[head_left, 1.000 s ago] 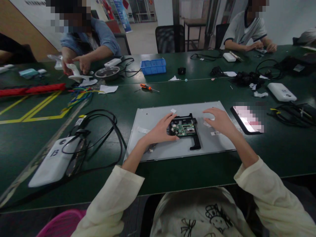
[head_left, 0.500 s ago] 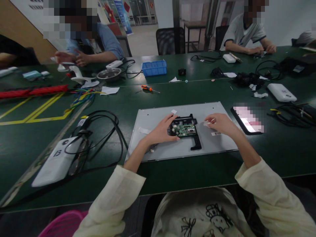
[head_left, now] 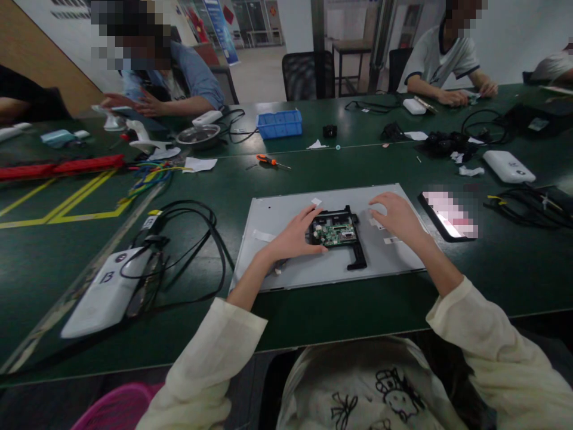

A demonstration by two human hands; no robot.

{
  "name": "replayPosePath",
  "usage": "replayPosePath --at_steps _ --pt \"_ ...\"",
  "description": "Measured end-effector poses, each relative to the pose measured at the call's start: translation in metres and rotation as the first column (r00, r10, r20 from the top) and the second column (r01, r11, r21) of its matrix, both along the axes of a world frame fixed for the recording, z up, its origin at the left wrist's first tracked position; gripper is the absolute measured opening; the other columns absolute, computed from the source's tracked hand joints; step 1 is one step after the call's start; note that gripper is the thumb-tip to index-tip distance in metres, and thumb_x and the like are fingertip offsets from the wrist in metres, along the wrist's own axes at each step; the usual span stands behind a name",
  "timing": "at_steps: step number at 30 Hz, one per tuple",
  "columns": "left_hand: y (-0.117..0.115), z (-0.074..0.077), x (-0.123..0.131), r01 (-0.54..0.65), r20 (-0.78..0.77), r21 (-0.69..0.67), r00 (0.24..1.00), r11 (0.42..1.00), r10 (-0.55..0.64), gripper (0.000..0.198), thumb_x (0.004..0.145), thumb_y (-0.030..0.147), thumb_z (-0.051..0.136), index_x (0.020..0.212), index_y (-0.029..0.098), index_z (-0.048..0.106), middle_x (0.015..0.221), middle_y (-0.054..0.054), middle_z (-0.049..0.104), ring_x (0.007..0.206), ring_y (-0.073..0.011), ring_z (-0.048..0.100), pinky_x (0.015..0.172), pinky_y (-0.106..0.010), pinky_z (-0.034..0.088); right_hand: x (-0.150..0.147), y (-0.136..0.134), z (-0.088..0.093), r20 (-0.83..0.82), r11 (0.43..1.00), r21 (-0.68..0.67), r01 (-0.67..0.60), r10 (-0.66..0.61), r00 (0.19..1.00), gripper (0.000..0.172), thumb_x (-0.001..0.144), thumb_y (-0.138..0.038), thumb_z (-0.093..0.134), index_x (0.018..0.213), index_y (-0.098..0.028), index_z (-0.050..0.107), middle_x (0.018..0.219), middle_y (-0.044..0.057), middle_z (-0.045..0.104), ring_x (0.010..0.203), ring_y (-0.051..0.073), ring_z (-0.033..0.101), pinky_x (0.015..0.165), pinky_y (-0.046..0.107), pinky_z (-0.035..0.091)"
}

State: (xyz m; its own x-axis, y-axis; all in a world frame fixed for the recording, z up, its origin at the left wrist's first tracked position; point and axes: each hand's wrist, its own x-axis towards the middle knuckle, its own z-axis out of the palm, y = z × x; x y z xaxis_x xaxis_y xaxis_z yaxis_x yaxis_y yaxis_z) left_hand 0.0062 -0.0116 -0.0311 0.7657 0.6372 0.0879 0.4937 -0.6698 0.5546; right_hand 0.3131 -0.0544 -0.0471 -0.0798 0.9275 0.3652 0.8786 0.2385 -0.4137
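Lying flat on the dark green desk (head_left: 340,310), the pale grey rectangular metal panel (head_left: 308,278) has its near edge set back from the desk's front edge, with a strip of green surface between them. Its left edge comes close to a loop of black cable (head_left: 215,230) beside a white plastic power pack marked 13 (head_left: 101,292). Just beyond its right edge lies a dark-framed phone with a lit screen (head_left: 447,216); a wider stretch of green separates its far edge from an orange-and-black screwdriver (head_left: 267,159).

Near the panel's middle sits a black plastic bracket (head_left: 358,254) around a green circuit board (head_left: 335,235). The left hand (head_left: 295,236) spans the bracket's left end, thumb and fingers spread; whether it grips or only rests there, I cannot tell. The right hand (head_left: 396,218) is open over the panel's right part, fingers curved and apart from the thumb, well apart from the bracket.

Farther back stand a blue plastic bin (head_left: 280,123) and a round metal bowl (head_left: 199,136). Across the desk sit a person in a blue shirt (head_left: 197,74) and another in a white T-shirt (head_left: 447,63), with a black mesh-backed chair (head_left: 308,76) between them.
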Motion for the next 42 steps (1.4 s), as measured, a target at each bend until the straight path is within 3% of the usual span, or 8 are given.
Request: replayPosePath --at_steps 6,10,16,23,33,37,42 --pt "-0.001 0.001 0.002 -0.009 0.052 -0.016 0.999 1.0 0.01 0.113 0.067 0.054 0.073 0.153 0.023 0.007 0.159 -0.013 0.012 0.147 -0.0326 0.013 0.121 -0.047 0.016 -0.038 0.023 0.016 0.046 0.972 -0.015 -0.236 0.237 0.971 0.025 0.088 -0.024 0.053 0.109 -0.018 0.066 0.113 0.01 0.066 0.109 0.025 0.059 0.098 0.043 0.044" --pt "-0.002 0.0 0.002 -0.014 0.07 -0.01 0.997 1.0 0.015 0.116 0.066 0.054 0.073 0.153 0.023 0.003 0.16 -0.012 0.007 0.147 -0.0336 0.008 0.121 -0.047 0.015 -0.062 0.047 0.023 0.166 0.954 -0.055 -0.294 0.299 0.94 0.026 0.089 -0.02 0.053 0.112 -0.017 0.066 0.117 0.011 0.066 0.112 0.025 0.058 0.096 0.04 0.045" --pt "-0.001 -0.003 0.002 -0.004 0.069 0.002 0.998 1.0 0.004 0.117 0.065 0.054 0.073 0.152 0.02 0.004 0.159 -0.015 0.008 0.147 -0.0339 0.009 0.121 -0.048 0.015 -0.088 0.075 0.03 0.438 0.894 -0.121 -0.432 0.438 0.785 0.026 0.087 -0.009 0.054 0.108 -0.014 0.067 0.115 0.012 0.066 0.109 0.025 0.059 0.088 0.035 0.047" --pt "0.0 -0.005 0.002 -0.001 0.082 0.005 0.997 1.0 0.001 0.118 0.066 0.055 0.073 0.152 0.02 0.002 0.158 -0.015 0.011 0.147 -0.0341 0.012 0.121 -0.048 0.015 -0.099 0.092 0.029 0.571 0.888 -0.154 -0.433 0.438 0.694 0.022 0.09 -0.009 0.049 0.097 -0.012 0.069 0.105 0.014 0.07 0.101 0.025 0.063 0.079 0.033 0.047" --pt "0.001 -0.008 0.002 0.003 0.107 0.021 0.994 1.0 -0.005 0.119 0.065 0.055 0.073 0.152 0.02 0.001 0.158 -0.016 0.014 0.146 -0.0359 0.013 0.12 -0.052 0.016 -0.097 0.087 0.028 0.571 0.95 -0.091 -0.298 0.295 0.766 0.023 0.095 -0.015 0.044 0.098 -0.012 0.067 0.104 0.014 0.069 0.098 0.024 0.063 0.075 0.031 0.045" --pt "0.001 -0.008 0.002 -0.006 0.087 0.018 0.996 1.0 0.005 0.119 0.065 0.056 0.072 0.152 0.019 0.0 0.158 -0.016 0.012 0.146 -0.0359 0.013 0.12 -0.052 0.016 -0.09 0.073 0.035 0.571 0.97 -0.064 -0.235 0.229 0.788 0.027 0.097 -0.016 0.04 0.098 -0.012 0.066 0.099 0.014 0.069 0.094 0.024 0.064 0.072 0.031 0.044" --pt "-0.001 -0.006 0.002 -0.013 0.082 -0.007 0.997 1.0 0.014 0.12 0.064 0.057 0.072 0.153 0.021 -0.001 0.159 -0.015 0.01 0.146 -0.0378 0.012 0.119 -0.055 0.016 -0.092 0.052 0.039 0.581 0.968 -0.078 -0.238 0.238 0.778 0.026 0.096 -0.015 0.041 0.093 -0.012 0.067 0.094 0.015 0.071 0.09 0.024 0.065 0.07 0.032 0.044"
